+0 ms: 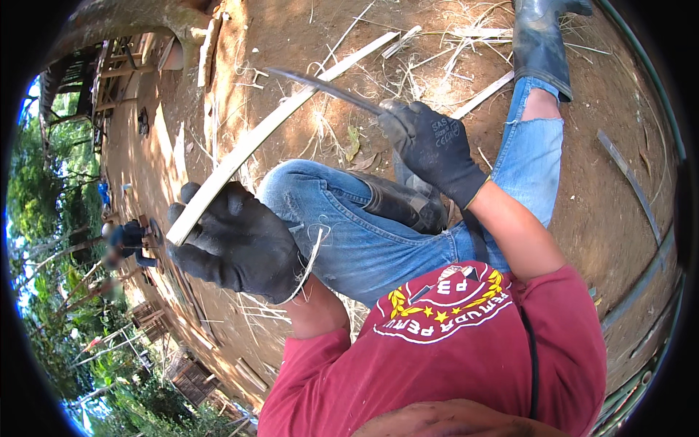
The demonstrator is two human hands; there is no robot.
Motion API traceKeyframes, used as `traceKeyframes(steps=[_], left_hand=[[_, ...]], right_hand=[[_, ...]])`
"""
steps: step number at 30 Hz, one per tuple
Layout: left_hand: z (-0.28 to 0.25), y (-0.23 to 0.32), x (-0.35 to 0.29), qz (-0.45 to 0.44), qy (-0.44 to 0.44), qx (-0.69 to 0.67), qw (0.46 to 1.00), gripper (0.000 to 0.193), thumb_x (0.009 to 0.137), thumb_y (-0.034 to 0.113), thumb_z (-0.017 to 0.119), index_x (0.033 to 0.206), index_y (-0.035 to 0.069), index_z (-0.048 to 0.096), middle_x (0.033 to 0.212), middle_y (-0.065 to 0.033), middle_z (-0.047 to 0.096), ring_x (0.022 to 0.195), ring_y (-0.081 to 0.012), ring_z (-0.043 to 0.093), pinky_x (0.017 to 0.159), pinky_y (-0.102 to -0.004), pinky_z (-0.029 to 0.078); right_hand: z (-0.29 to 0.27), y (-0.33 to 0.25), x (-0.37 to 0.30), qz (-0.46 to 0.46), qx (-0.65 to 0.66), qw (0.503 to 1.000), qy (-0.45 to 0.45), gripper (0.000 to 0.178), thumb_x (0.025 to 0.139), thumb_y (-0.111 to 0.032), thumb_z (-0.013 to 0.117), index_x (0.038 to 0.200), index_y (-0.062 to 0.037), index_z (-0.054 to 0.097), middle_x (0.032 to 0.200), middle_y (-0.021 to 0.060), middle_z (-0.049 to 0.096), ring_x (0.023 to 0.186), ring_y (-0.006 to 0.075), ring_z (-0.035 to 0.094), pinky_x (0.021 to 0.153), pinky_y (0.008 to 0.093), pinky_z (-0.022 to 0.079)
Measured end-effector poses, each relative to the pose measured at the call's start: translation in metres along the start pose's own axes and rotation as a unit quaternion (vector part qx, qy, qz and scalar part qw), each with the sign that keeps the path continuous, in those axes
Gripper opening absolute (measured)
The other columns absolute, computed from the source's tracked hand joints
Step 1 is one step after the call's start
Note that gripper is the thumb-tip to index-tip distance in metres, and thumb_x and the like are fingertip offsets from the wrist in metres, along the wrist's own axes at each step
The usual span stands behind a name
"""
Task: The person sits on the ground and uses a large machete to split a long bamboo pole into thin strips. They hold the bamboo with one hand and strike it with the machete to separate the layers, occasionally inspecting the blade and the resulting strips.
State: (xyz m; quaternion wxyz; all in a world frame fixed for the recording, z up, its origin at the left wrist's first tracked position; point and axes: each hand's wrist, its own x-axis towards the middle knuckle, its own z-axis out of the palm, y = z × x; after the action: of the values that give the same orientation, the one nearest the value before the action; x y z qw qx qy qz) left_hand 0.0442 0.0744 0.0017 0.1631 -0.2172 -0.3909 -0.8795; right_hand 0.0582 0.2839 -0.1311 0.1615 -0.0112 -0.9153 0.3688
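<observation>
A long, pale split-bamboo strip (247,148) slants from my left hand (237,237) up to the far middle. That hand wears a black work glove; its thumb and fingers are wrapped loosely about the strip's near end. In a matching glove, my right hand (429,142) is closed around a knife, its handle hidden in the fist. The knife's narrow dark blade (328,89) points to the left and crosses the strip near its far part; whether they touch I cannot tell. A thin curled shaving (313,262) hangs by my left wrist.
I sit on brown bare earth, legs stretched out in jeans and dark rubber boots (542,51). Shavings and bamboo offcuts (484,95) litter the ground ahead. A flat grey strip (630,175) lies at right. Another person (129,240) is far off at left, near trees.
</observation>
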Motion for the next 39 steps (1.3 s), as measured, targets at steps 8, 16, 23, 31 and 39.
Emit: traceKeyframes(steps=[8,16,23,31,39], left_hand=[[0.010,-0.005,0.011,-0.022,-0.027,-0.009,0.999,0.045,0.100,0.041,0.049,0.121,0.004,0.063,0.121,-0.0185,0.063,0.099,-0.0241,0.061,0.082,-0.0343,0.048],[0.008,-0.002,0.020,-0.068,-0.093,0.028,0.993,0.047,0.098,0.046,0.048,0.125,0.010,0.060,0.122,-0.0099,0.065,0.109,-0.0233,0.060,0.093,-0.0425,0.045],[0.012,-0.003,0.024,-0.062,-0.049,-0.006,0.997,0.046,0.097,0.045,0.049,0.115,0.006,0.067,0.118,-0.0169,0.067,0.114,-0.0286,0.061,0.097,-0.0456,0.044],[-0.007,0.008,0.032,-0.063,0.005,-0.060,0.996,0.041,0.093,0.036,0.059,0.107,-0.002,0.066,0.108,-0.0172,0.066,0.108,-0.0300,0.057,0.106,-0.0477,0.037],[-0.020,0.007,0.043,-0.069,0.004,-0.082,0.994,0.037,0.090,0.033,0.059,0.107,0.000,0.060,0.115,-0.0223,0.057,0.130,-0.0384,0.042,0.120,-0.0547,0.016]], right_hand=[[0.053,0.122,0.039,0.146,-0.094,0.985,0.002,0.061,0.100,-0.056,0.035,0.093,-0.0060,0.068,0.073,0.0165,0.066,0.064,0.0273,0.068,0.058,0.0400,0.055],[0.006,0.061,0.020,0.327,0.260,0.908,-0.031,0.061,0.103,-0.053,0.029,0.115,-0.0081,0.069,0.055,0.0081,0.056,0.057,0.0211,0.066,0.059,0.0354,0.055],[-0.009,-0.025,0.016,-0.020,0.163,0.986,0.004,0.035,0.094,-0.037,0.060,0.113,-0.0090,0.068,0.086,0.0127,0.065,0.071,0.0289,0.066,0.060,0.0381,0.054],[0.050,0.071,0.045,0.102,0.036,0.992,-0.072,0.053,0.100,-0.054,0.036,0.111,-0.0111,0.066,0.094,0.0171,0.068,0.083,0.0335,0.067,0.072,0.0438,0.055],[0.093,0.150,0.056,0.036,-0.119,0.989,-0.080,0.036,0.101,-0.042,0.041,0.126,-0.0247,0.060,0.105,0.0085,0.070,0.086,0.0299,0.068,0.072,0.0430,0.057]])
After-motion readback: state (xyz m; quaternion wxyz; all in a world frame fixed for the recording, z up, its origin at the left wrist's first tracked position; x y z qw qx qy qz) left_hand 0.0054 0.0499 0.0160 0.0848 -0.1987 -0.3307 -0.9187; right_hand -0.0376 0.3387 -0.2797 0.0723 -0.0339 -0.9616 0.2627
